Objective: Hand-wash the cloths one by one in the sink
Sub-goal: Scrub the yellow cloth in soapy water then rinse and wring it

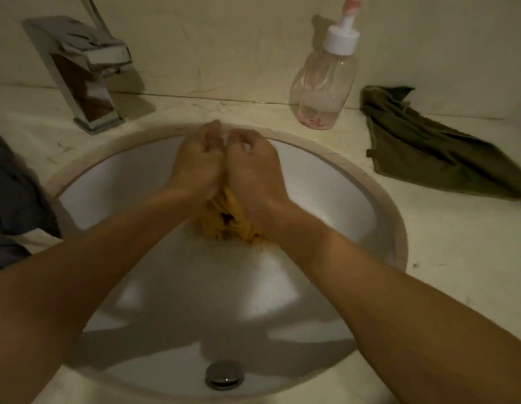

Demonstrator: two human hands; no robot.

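Yellow cloth (pixel 224 217) — wet, bunched into a wrinkled wad — hangs over the white sink (pixel 355 205), squeezed between left hand (pixel 196 164) and right hand (pixel 253 167), both gripping it tight.

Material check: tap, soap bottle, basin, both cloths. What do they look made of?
Tap: polished chrome-look metal; mirror reflections on flat faces.
Soap bottle: clear plastic, probably; see-through ribbed body, white pump.
Basin: glossy white ceramic, likely; smooth with soft highlights.
Green cloth: matte woven fabric, creased.
Yellow cloth: soft fabric, bunched into ropey folds; weave too blurred to tell.
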